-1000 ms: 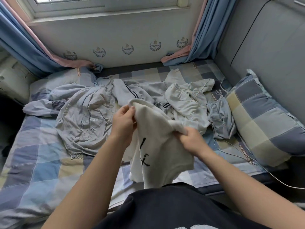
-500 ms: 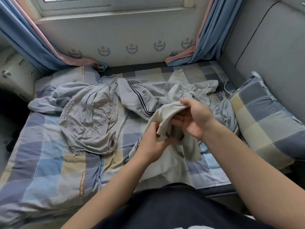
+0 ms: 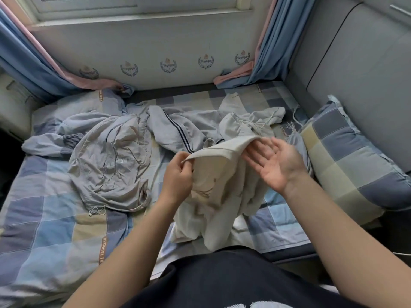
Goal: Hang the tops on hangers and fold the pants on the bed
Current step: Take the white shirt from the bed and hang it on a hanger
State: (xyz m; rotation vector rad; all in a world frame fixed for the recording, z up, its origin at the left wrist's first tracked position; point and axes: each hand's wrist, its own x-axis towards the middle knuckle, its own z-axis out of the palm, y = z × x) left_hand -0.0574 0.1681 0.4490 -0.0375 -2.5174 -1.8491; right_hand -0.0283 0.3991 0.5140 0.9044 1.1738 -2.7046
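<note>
A cream top (image 3: 220, 187) with a dark print hangs over the near edge of the bed. My left hand (image 3: 178, 178) pinches its hem. My right hand (image 3: 273, 163) is palm up with straight fingers, their tips under the stretched hem. Further back lie grey pants with dark side stripes (image 3: 175, 132) and a pale drawstring garment (image 3: 244, 125). A crumpled grey garment (image 3: 111, 161) lies to the left. No hanger is in view.
The bed has a blue and beige checked sheet (image 3: 44, 218). A checked pillow (image 3: 347, 156) leans at the right against a grey padded wall (image 3: 355, 70). Blue curtains (image 3: 269, 45) frame the window wall behind. A small blue cloth (image 3: 295, 141) lies by the pillow.
My right hand has let go of the bunched cream fabric and opened palm up. My left hand rose and now stretches the hem out between both hands.
</note>
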